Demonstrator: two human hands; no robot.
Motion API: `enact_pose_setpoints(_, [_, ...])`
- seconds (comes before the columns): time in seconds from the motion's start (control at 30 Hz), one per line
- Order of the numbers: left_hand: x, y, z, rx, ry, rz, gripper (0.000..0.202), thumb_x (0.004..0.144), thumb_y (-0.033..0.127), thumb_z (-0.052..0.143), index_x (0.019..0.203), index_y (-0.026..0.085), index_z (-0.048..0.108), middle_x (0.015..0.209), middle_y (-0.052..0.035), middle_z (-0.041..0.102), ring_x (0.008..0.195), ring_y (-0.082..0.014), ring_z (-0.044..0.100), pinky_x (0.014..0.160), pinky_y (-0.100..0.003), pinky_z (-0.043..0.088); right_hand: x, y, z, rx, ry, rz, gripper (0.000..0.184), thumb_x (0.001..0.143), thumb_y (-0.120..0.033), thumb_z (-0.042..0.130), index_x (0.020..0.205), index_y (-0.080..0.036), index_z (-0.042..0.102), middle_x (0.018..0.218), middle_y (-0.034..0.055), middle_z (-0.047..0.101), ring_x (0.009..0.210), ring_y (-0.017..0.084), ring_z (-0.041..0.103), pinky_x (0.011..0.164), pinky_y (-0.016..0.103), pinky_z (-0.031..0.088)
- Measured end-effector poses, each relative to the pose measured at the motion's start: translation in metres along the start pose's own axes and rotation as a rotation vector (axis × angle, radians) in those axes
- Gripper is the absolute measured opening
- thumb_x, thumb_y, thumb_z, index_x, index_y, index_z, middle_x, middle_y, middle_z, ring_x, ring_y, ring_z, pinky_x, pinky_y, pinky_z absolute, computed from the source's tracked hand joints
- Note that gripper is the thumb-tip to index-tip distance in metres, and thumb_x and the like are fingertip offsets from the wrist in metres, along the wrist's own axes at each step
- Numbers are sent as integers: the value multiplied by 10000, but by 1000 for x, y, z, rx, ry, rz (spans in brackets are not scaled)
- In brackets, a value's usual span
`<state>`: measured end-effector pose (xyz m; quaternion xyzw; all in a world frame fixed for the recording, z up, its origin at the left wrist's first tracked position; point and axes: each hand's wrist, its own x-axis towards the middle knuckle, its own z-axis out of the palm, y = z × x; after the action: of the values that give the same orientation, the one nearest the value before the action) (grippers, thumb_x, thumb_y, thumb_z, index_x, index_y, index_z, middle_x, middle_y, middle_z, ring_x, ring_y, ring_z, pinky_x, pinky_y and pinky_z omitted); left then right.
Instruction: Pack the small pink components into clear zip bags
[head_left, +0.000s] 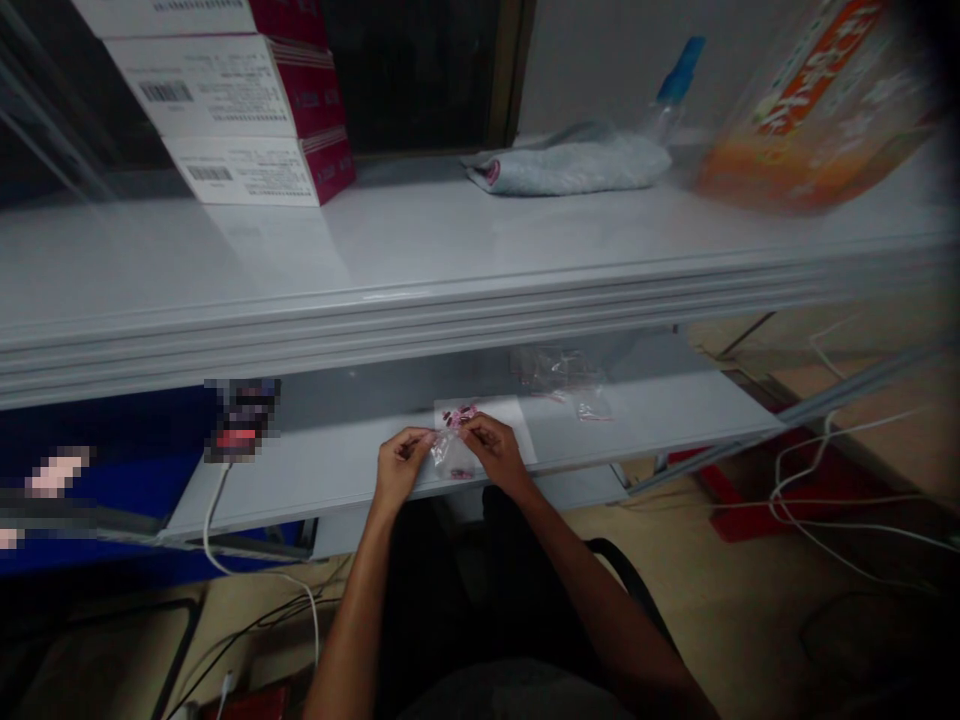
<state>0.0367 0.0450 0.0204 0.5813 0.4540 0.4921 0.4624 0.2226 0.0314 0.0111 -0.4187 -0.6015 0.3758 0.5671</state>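
Note:
Between my two hands hangs a small clear plastic bag [453, 458], with a few small dark pink pieces at its bottom. My left hand [403, 462] pinches the bag's upper left edge with thumb and fingertips. On the other side, my right hand [491, 445] grips its upper right edge. Just behind the bag, a small heap of pink and dark red pieces [459, 414] lies on a white sheet of paper [517, 425]. The pieces are too small to name. Several flat clear plastic bags [559, 375] lie to the right on the lower shelf [645, 400].
Above stands a grey upper shelf [405, 235] with stacked white and magenta boxes [240, 170], a folded cloth [577, 168], a blue-topped spray bottle [679, 75] and an orange-labelled package [795, 130]. A white cable [217, 510] hangs at left. A red object [757, 500] sits low at right.

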Motion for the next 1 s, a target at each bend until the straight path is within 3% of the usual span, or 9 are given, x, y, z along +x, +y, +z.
enact_pose_setpoints(0.3, [-2,1,2,98,-4,16,225,817,382,677,813,157,690,742,-31,681,705,-163,604,680,-253,441,0,7,7,-77,-69,5,212,904,-361,577,796,-185,622,702,-1,570,613,125,500,572,231,380])
enact_pose_setpoints(0.53, [-2,4,4,136,-91,39,206,803,368,705,857,169,713,854,-55,713,813,-190,637,767,-278,463,-2,6,4,-110,-73,-3,212,916,-353,556,808,-187,631,727,7,587,655,133,516,602,234,397])
enact_pose_setpoints(0.77, [-3,0,3,117,-6,9,219,800,376,708,838,161,706,815,-50,709,766,-178,632,737,-270,472,-4,3,6,16,-17,73,218,881,-378,599,786,-181,611,662,-10,549,582,123,491,546,228,373])
enact_pose_setpoints(1.0, [-2,0,3,139,-75,26,210,794,373,714,852,172,734,847,-57,730,801,-192,648,760,-284,475,-4,3,-1,1,-62,24,225,899,-380,576,797,-184,616,703,-3,547,631,125,496,589,225,390])
